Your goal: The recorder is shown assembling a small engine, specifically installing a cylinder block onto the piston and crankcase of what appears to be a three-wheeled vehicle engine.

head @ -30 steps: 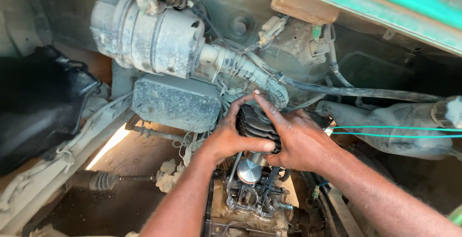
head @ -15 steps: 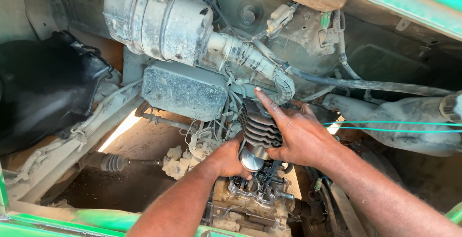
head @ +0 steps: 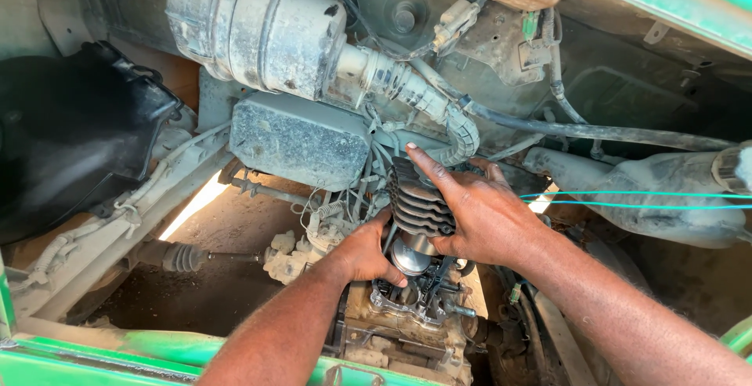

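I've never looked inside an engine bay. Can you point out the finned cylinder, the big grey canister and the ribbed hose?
finned cylinder [head: 419, 210]: head view, on its dark fins.
big grey canister [head: 266, 33]: head view, on its rounded side.
ribbed hose [head: 407, 88]: head view, on its ribbed middle.

Hard sunlight from the right (glare underneath), deep shadow left; edges perhaps slightly warped.
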